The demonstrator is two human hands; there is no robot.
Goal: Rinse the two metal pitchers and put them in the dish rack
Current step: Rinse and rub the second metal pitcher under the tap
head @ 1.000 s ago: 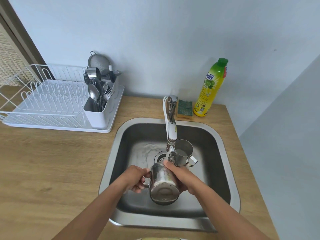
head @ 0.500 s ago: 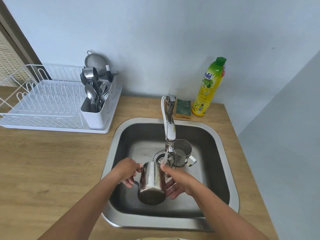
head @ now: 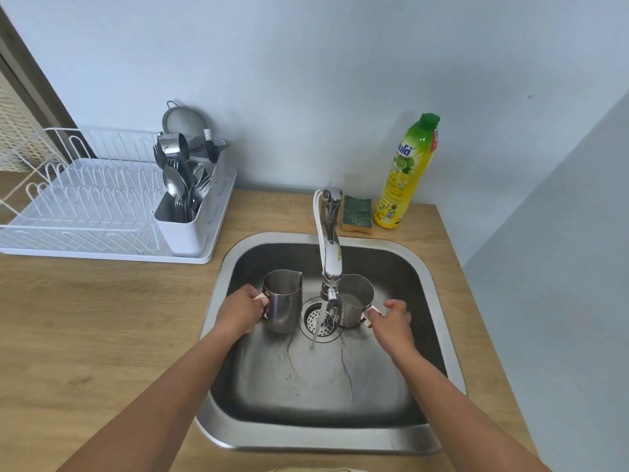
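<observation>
Spouted steel pitcher point(head: 282, 303) is gripped by its handle in left hand point(head: 238, 315), held upright in stainless sink point(head: 316, 386). Second steel pitcher point(head: 357, 296) stands just left of right hand point(head: 391, 321), which is curled at its handle; grip cannot be confirmed. White wire dish rack point(head: 85, 199) is set well left of both hands.

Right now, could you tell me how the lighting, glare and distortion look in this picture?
Head view: soft, even light, faint shadows; bright reflections on the faucet, the left pitcher and the right pitcher; the wide-angle lens bows the sink rim and counter edge; the near basin floor looks smeared; the dish rack is sharp.
</observation>
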